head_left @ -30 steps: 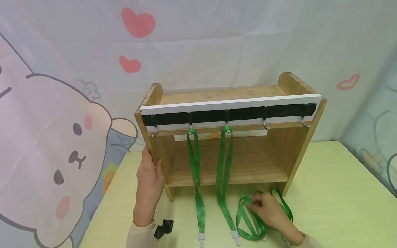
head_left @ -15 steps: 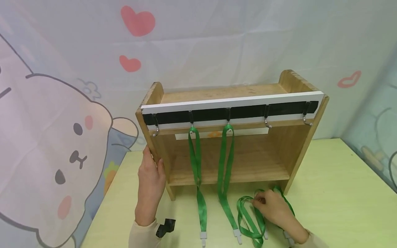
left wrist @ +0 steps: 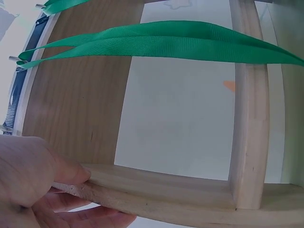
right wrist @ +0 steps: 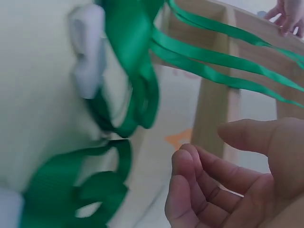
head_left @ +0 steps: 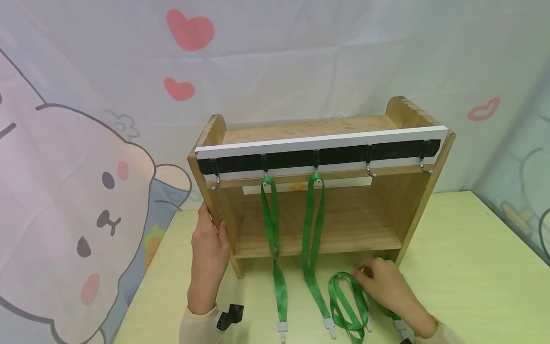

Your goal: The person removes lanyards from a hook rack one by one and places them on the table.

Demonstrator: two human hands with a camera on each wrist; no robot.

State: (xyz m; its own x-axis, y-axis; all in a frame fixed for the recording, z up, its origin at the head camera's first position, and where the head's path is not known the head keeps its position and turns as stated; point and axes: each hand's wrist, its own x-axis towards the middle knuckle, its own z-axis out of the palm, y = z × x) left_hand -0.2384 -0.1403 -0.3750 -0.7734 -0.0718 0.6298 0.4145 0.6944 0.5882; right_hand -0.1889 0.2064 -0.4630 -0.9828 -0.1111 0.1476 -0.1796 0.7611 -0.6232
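Pale yellow-green table (head_left: 466,258) carries tan wooden shelf unit (head_left: 361,239), L hand's (head_left: 209,251) grip clasping its L side panel. Two flat green ribbon lanyards (head_left: 275,249) hang on silver hooks (head_left: 370,169), #2 & #3 from L; coiled green ribbon lanyards (head_left: 349,306) lie nr R leg. R hand (head_left: 381,283) just beside coils, grip part-open, w/ nothing held.

Lanyards (left wrist: 156,47): uniform green, fine ribbing. Clips (head_left: 282,327): light grey, possibly white; blurred close up. Shelf (head_left: 356,220): brown, grained. Rail (head_left: 288,161): white, black-banded. Worktop (head_left: 455,248): pale yellow-green. Backdrop (head_left: 275,71): pale, pink hearts (head_left: 191,33).
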